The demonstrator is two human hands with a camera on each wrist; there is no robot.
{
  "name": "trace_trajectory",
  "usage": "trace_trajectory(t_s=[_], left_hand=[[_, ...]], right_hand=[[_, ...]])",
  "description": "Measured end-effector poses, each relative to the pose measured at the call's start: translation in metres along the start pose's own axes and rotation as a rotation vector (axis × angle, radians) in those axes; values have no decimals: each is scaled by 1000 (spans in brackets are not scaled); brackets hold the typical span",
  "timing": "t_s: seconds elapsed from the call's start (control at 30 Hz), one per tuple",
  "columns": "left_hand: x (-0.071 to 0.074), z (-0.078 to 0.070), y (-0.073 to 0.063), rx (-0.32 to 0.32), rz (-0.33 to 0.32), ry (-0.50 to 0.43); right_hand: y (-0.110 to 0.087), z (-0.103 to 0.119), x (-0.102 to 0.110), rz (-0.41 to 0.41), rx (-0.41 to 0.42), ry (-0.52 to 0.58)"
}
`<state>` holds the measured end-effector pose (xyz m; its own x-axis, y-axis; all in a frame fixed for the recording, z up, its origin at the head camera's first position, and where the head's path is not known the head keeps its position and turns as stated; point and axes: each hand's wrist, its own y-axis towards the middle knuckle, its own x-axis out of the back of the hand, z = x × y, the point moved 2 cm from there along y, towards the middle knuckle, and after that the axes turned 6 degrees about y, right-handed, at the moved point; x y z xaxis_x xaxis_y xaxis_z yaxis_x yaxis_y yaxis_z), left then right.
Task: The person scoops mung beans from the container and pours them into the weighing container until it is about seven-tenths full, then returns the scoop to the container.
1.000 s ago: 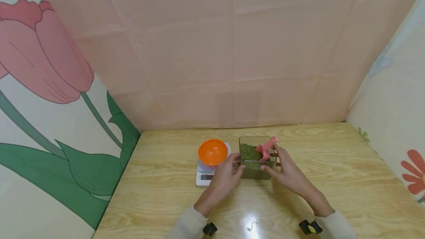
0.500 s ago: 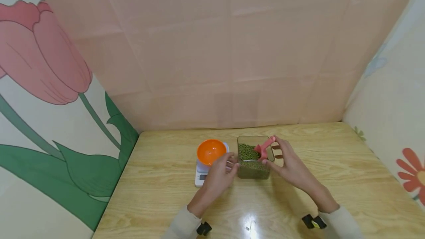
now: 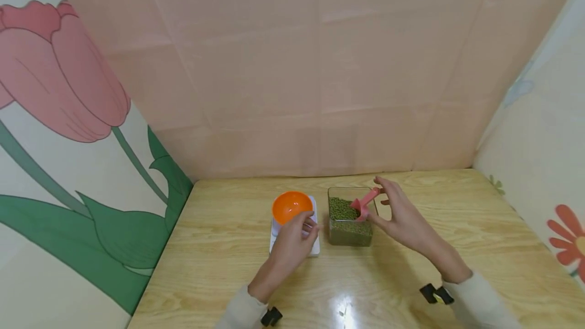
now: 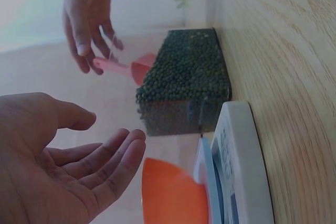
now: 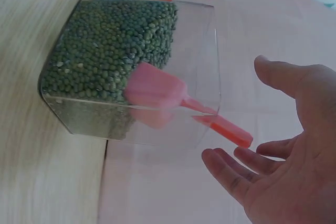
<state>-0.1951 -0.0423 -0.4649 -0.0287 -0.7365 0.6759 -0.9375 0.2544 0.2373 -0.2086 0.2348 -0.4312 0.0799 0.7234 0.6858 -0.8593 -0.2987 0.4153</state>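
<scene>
A clear square container point(image 3: 349, 237) of green mung beans point(image 3: 342, 208) stands on the table. A pink scoop point(image 5: 157, 87) has its bowl down in the beans and its handle sticking out over the rim. My right hand point(image 3: 404, 222) is beside that handle, thumb and fingers spread around it; the right wrist view shows a gap between them and the handle. To the left, an orange bowl point(image 3: 288, 207) sits on a white kitchen scale point(image 4: 244, 166). My left hand point(image 3: 292, 240) hovers over the front of the scale, fingers loosely bent, holding nothing, and hides the display.
The wooden table point(image 3: 219, 248) meets a pinkish cloth backdrop point(image 3: 256, 131) behind the bowl and container. Side walls with printed flowers point(image 3: 87, 75) flank the table. The container stands just right of the scale.
Both hands have come off the container's sides. My left hand has drawn back leftward over the scale, while my right has shifted up beside the scoop's handle. Container and bowl stay put.
</scene>
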Motion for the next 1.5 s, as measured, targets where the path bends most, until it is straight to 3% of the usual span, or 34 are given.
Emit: trace_trajectory(t_s=[0.37, 0.83, 1.3, 1.5], left_hand=[[12, 11, -7, 32, 0, 30], [31, 36, -13, 73, -69, 110], [39, 57, -19, 137, -76, 139], [40, 71, -22, 136, -78, 178]], right_hand=[[9, 3, 4, 7, 38, -88], [16, 2, 5, 111, 49, -189], [25, 3, 5, 131, 80, -214], [28, 1, 4, 144, 103, -236]])
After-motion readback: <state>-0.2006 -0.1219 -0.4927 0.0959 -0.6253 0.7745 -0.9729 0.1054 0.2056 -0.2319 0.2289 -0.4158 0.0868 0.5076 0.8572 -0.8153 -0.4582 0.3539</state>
